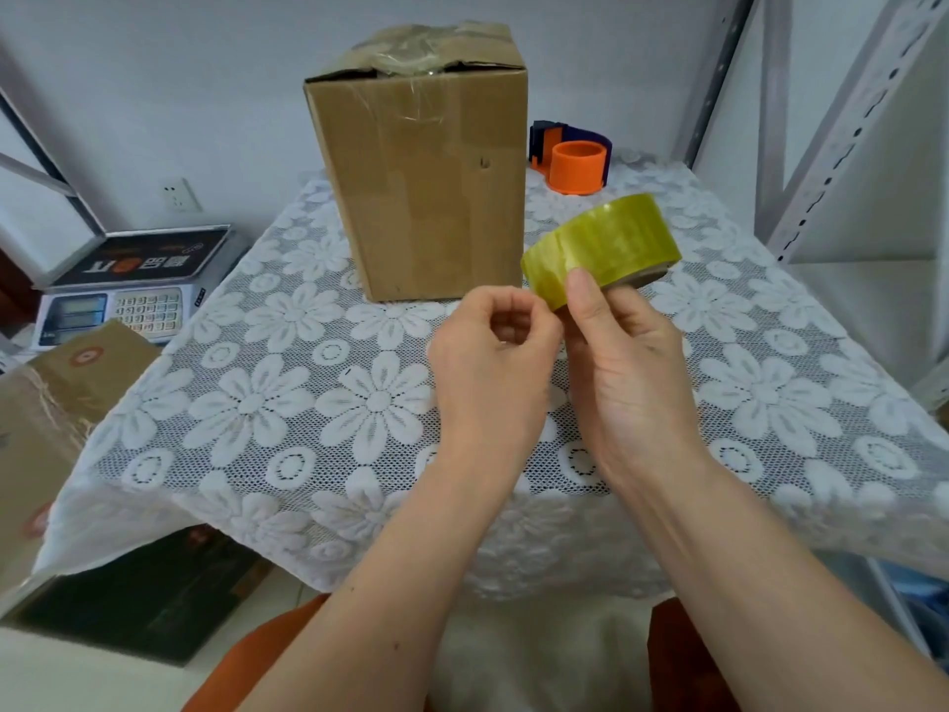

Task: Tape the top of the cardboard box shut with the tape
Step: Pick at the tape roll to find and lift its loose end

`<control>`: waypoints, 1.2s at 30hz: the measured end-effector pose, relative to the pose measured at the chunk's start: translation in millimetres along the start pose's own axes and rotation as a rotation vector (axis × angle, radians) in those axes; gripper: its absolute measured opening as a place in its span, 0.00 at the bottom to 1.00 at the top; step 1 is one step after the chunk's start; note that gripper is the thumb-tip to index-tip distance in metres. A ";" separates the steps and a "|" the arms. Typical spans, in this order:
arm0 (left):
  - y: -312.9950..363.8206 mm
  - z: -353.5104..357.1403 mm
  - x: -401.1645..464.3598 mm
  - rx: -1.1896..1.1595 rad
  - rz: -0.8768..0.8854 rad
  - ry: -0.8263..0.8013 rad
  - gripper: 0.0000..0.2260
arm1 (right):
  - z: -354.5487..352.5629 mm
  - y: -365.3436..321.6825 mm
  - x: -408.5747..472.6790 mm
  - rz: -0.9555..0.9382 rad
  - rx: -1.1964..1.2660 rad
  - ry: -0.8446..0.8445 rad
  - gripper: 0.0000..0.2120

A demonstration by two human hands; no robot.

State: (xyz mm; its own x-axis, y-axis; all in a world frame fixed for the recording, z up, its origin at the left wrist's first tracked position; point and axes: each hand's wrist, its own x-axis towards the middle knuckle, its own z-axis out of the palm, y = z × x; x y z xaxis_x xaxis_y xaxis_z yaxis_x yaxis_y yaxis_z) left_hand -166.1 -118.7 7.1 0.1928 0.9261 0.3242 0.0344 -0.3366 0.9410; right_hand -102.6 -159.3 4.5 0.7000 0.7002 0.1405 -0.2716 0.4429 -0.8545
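Yellow-green roll of tape (601, 246) gripped in the right hand (629, 367), thumb pressed flat on the outer winding, remaining fingers curled behind the roll, held above the desk (287, 403) just right of centre. Left hand (493, 362) curled close beside it at the roll's 8 o'clock, fingertips bunched against the near edge of the tape; whether a loose end is pinched there, impossible to tell. Brown cardboard box (421, 182) standing upright at 12 o'clock from both hands, toward the desk's far side, top flaps crumpled and covered in wrinkled clear film, dark gaps showing along the top front edge. Orange and dark blue tape dispenser (572, 156) just beside the box at its 3 o'clock, near the desk's far right corner. White lace cloth with a daisy pattern draped over the desk. Electronic scale (123, 295) with keypad off the desk at 9 o'clock, second cardboard carton (46, 429) at 8 o'clock. Grey metal shelving uprights (842, 125) at 2 o'clock.
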 end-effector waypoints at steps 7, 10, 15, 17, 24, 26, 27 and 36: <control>-0.4 -1.8 2.7 0.140 0.068 -0.061 0.08 | -2.5 -2.6 -0.9 0.004 -0.031 0.008 0.22; 0.6 -3.5 5.9 -0.062 -0.120 -0.147 0.04 | -1.9 -7.0 -1.6 0.022 0.014 0.021 0.22; 1.8 -4.1 6.4 -0.260 -0.169 -0.198 0.06 | -4.9 -11.9 -0.5 0.061 0.064 0.019 0.11; 1.7 -4.9 6.3 -0.308 -0.183 -0.211 0.05 | -5.2 -11.3 -1.1 0.064 0.079 0.012 0.10; 1.4 -8.0 10.4 -0.432 -0.288 -0.276 0.03 | -4.1 -9.5 -1.0 0.053 0.071 0.003 0.14; 0.4 -7.6 10.8 -0.407 -0.302 -0.272 0.04 | -3.8 -10.0 -1.0 0.051 0.065 0.009 0.16; 0.0 -7.2 10.5 -0.368 -0.283 -0.255 0.04 | -3.7 -10.2 -1.2 0.049 0.063 0.009 0.16; 3.9 -11.8 6.8 -0.346 -0.205 -0.203 0.05 | -3.5 -7.6 0.7 -0.037 -0.012 0.017 0.20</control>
State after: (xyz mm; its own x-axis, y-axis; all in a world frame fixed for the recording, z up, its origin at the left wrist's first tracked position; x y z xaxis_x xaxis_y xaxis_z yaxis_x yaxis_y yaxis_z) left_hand -176.2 -111.7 14.1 0.4059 0.9040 0.1346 -0.2318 -0.0407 0.9719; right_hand -97.7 -164.1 9.4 0.7207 0.6736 0.1635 -0.2374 0.4614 -0.8548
